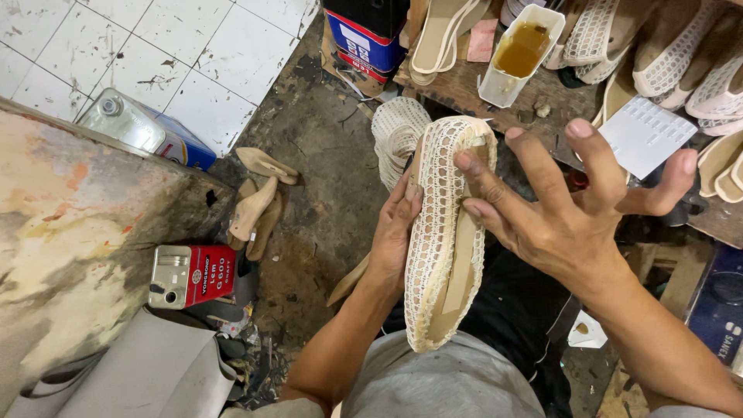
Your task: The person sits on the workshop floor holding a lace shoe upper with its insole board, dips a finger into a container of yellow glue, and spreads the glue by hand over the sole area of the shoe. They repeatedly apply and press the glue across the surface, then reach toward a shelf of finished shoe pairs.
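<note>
Red tin (192,275) on floor w/ wooden lasts (255,203) nearby, glue tub (520,53) on counter (464,89), mesh uppers (673,58) piled top right.

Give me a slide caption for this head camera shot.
Left hand grips a cream lace shoe while the right hand's fingertips press its toe.

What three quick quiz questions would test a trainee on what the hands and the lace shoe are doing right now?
1. True or false: the left hand grips the cream lace shoe upper from its side.
2. Which right hand fingers touch the upper: A) index and middle tips, B) thumb only?
3. What does the white tub on the bench hold?

Key: 1 true; 2 A; 3 an amber-brown liquid, kind unclear.
</note>
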Demonstrator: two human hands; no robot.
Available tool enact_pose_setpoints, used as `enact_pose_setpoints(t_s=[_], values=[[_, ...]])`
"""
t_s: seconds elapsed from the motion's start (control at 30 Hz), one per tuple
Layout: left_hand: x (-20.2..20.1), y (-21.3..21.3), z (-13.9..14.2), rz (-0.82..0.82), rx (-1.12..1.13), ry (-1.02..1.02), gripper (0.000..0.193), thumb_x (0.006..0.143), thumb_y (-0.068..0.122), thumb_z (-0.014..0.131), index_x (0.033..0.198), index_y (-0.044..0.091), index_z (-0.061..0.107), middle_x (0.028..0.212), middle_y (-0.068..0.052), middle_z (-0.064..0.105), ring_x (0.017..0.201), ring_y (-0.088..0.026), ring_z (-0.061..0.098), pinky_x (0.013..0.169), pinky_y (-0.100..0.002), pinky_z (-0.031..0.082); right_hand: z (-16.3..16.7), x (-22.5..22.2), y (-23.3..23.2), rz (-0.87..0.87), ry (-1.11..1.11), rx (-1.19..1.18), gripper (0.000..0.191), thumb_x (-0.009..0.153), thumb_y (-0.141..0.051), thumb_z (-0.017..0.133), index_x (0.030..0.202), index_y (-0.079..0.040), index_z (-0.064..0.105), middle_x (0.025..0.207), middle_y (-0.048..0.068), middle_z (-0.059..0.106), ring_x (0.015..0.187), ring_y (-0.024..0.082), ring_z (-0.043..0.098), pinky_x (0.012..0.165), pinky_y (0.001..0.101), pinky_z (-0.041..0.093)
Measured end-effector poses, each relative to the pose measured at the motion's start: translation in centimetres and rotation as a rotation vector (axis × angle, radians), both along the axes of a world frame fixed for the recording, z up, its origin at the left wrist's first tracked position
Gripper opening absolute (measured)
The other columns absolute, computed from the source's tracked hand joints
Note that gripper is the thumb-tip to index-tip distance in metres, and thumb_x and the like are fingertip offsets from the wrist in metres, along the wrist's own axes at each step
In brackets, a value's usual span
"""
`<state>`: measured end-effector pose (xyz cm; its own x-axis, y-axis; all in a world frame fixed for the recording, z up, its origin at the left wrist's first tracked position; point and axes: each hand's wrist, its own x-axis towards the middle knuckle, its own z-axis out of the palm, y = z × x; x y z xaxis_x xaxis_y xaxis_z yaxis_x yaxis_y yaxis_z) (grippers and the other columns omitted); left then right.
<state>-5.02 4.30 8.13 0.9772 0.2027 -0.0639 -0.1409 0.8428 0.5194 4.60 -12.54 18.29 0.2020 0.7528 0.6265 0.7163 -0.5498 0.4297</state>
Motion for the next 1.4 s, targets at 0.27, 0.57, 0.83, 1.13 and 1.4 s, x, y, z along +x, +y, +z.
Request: enact_pose_setpoints(t_s=[0.27, 0.57, 0.83, 1.13, 1.4], values=[[0.3, 0.1, 0.3, 0.003, -0.009, 0.074, 0.083, 0.097, 0.041, 0.073, 0.162, 0.003, 0.037, 0.137, -0.013, 0.063, 0.116, -0.020, 0.067, 0.098, -0.036, 0.058, 0.8, 0.4, 1.6, 0.070, -0.015, 0.047, 0.042, 0.093, -0.055, 0.069, 0.121, -0.029, 0.084, 0.126, 0.001, 0.070, 0.133, 0.032, 0.032, 0.116, 0.0459, 0.019], [0.7, 1.4, -1.2, -0.174, -0.255, 0.019, 0.066, 0.111, 0.043, 0.059, 0.161, 0.004, 0.039, 0.139, -0.017, 0.063, 0.119, -0.028, 0.067, 0.104, -0.044, 0.056, -0.3, 5.1, 0.8, 0.301, 0.823, 0.426, 0.030, 0.103, -0.036, 0.056, 0.100, -0.018, 0.080, 0.111, 0.009, 0.062, 0.126, 0.033, 0.044, 0.116, 0.0558, 0.019], [-0.2, 2.5, -2.3, -0.239, -0.644, -0.034, 0.061, 0.110, 0.043, 0.055, 0.160, 0.012, 0.042, 0.152, -0.016, 0.054, 0.131, -0.037, 0.060, 0.114, -0.062, 0.048, -15.6, 23.5, 3.2, -0.106, 0.859, 0.203, 0.046, 0.103, -0.047, 0.066, 0.119, -0.006, 0.076, 0.149, 0.030, 0.043, 0.137, 0.053, 0.035, 0.106, 0.0649, 0.026], [-0.7, 3.9, -0.3, -0.062, -0.317, -0.139, 0.078, 0.105, 0.035, 0.064, 0.167, 0.014, 0.022, 0.159, -0.014, 0.046, 0.135, -0.035, 0.056, 0.105, -0.057, 0.054, -12.5, 20.6, 3.0, -0.135, 0.785, 0.105, 0.056, 0.122, -0.046, 0.051, 0.099, -0.004, 0.079, 0.142, 0.020, 0.062, 0.136, 0.044, 0.046, 0.114, 0.0634, 0.025], [0.6, 2.4, 2.1, 0.036, -0.036, 0.053, 0.079, 0.102, 0.031, 0.063, 0.165, 0.005, 0.022, 0.152, -0.020, 0.049, 0.129, -0.028, 0.060, 0.106, -0.042, 0.054, -2.6, 5.0, 2.8, 0.428, 0.925, 0.535, 0.062, 0.112, -0.054, 0.033, 0.117, -0.009, 0.076, 0.156, 0.015, 0.055, 0.150, 0.032, 0.036, 0.129, 0.0488, 0.024]])
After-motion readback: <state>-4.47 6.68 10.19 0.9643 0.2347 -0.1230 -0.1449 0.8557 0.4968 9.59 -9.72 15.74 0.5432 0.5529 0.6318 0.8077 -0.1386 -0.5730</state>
